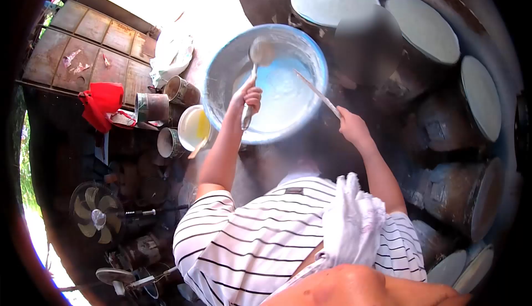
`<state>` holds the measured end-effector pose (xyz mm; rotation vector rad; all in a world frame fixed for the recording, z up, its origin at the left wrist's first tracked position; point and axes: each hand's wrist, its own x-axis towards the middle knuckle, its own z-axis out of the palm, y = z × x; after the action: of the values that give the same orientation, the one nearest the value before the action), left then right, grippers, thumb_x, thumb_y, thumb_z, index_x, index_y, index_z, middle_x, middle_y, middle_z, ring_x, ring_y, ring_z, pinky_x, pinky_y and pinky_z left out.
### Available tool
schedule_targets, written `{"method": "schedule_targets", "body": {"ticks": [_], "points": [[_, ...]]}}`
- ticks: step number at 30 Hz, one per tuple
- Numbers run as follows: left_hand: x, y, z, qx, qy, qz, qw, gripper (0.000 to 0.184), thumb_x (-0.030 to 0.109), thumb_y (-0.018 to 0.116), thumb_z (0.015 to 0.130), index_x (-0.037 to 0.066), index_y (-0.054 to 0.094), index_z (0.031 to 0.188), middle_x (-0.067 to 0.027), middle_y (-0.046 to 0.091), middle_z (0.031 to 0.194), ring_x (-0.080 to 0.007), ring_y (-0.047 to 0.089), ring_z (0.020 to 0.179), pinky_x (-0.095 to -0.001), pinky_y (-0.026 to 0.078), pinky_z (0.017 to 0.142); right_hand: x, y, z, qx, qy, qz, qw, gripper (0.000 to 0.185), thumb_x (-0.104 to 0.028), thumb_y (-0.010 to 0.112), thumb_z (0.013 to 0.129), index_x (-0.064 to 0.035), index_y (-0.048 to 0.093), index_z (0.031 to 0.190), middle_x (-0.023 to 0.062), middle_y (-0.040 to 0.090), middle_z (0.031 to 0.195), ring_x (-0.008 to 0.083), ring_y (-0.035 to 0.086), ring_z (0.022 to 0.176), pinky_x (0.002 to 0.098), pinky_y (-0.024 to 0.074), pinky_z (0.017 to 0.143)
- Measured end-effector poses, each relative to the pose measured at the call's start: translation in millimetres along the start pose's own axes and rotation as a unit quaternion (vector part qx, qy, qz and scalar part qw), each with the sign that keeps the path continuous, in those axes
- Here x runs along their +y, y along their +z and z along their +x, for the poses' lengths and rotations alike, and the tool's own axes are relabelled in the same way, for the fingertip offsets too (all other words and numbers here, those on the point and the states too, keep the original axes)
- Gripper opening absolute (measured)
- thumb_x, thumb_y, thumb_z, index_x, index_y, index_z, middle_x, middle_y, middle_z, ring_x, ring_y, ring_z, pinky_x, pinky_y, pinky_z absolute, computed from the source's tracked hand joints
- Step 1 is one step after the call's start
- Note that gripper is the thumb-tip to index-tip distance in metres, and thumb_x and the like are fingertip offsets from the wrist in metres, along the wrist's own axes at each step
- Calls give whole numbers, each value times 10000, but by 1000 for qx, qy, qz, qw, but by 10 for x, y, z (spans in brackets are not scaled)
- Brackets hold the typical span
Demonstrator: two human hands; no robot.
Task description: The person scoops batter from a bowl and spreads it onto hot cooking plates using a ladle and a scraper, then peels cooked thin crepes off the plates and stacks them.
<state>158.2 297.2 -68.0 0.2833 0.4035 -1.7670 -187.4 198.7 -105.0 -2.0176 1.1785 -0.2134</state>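
Observation:
My left hand (247,102) is closed around the handle of a ladle (262,51), whose bowl is raised over a large blue-rimmed basin (210,98). Whitish liquid (282,103) lies in the basin, and white smears coat its inner wall. In my right hand (353,127) is a thin, flat stick (318,93); its far tip points up and left over the basin. Left of the basin stands a white tub (189,130) with something yellow inside. A wooden-handled tool (198,149) leans on its edge.
Large round white-topped drums (334,0) curve around the right side, with a blurred patch (368,45) before them. Metal cans (151,107), a red bag (104,106) and a white plastic bag (172,54) sit at left. Below them are a fan (97,217) and tiled surface (83,51) above.

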Motion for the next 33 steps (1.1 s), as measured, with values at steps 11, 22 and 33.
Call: {"method": "schedule_targets", "body": {"ticks": [11,22,33], "points": [[717,-1063,816,300,100,309,897,395,144,431,945,255,352,1316,30,329,593,-81,311,426,-229,303,377,-531,535,1466,-115,95,-50,988,318,-162,427,868,-134,533,1167,235,633,986,418,600,954,496,468,827],[641,-1195,1861,343,114,381,851,460,190,406,955,260,299,1396,30,346,570,-79,333,413,-237,289,338,-459,766,1580,-88,173,-100,976,443,-152,378,888,-197,489,1315,254,616,1024,415,594,958,487,454,847],[-191,-760,1532,-59,-114,-255,959,417,246,455,966,135,352,578,42,319,484,-68,307,406,-209,294,379,-690,224,634,-84,172,194,962,411,-125,419,915,-102,487,1320,150,650,784,224,602,537,341,499,510]]}}
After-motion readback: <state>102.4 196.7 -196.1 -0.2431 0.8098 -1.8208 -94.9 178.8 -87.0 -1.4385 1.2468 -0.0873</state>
